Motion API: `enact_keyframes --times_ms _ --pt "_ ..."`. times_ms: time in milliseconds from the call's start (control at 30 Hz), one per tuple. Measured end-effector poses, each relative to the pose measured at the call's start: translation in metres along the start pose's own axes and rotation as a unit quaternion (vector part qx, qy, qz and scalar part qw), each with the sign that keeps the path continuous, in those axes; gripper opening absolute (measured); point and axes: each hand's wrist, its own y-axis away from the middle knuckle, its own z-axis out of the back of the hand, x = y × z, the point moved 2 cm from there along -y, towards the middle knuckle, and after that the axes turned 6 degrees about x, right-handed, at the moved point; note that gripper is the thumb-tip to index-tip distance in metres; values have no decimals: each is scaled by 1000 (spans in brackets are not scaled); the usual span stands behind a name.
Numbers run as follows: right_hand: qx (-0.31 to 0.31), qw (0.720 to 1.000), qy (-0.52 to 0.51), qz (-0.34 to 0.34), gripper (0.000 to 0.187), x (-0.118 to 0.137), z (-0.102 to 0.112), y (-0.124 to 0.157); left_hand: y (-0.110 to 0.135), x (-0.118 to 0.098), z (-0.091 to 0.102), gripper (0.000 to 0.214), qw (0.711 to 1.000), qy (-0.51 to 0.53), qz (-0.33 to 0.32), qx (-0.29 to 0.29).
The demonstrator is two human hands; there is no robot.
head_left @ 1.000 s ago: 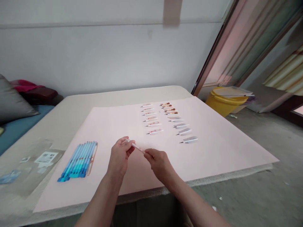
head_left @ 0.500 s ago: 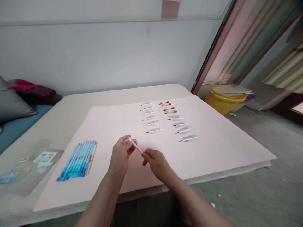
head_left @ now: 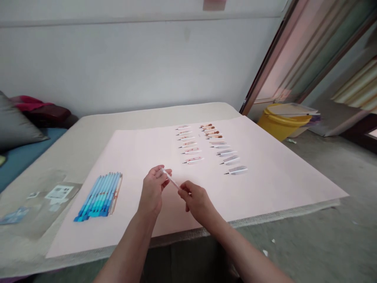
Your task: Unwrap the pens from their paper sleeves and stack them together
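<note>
My left hand and my right hand both pinch one thin white pen above the pink sheet. The left fingers grip its upper end, the right fingers its lower end. To the left lies a bundle of several blue pens side by side. Beyond my hands two rows of small pen pieces lie in line: a left row and a right row.
The pink sheet covers a beige table. A clear plastic wrapper with labels lies at the table's left edge. A yellow bucket stands on the floor at right by a door frame. Cushions sit at far left.
Both hands stay on the pen, which has tilted a little steeper as the hands drew closer together. The view has shifted slightly.
</note>
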Motion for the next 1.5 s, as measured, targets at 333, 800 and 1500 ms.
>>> enact_keyframes --times_ms 333,800,1500 --pt "48 998 -47 7 27 8 -1 4 -2 -3 2 37 1000 4 -18 -20" --pt "19 999 -32 16 28 7 1 4 -1 -2 2 46 1000 -7 -7 -20" --pt "27 995 -92 6 29 5 2 2 0 -3 2 52 1000 -6 -7 -9"
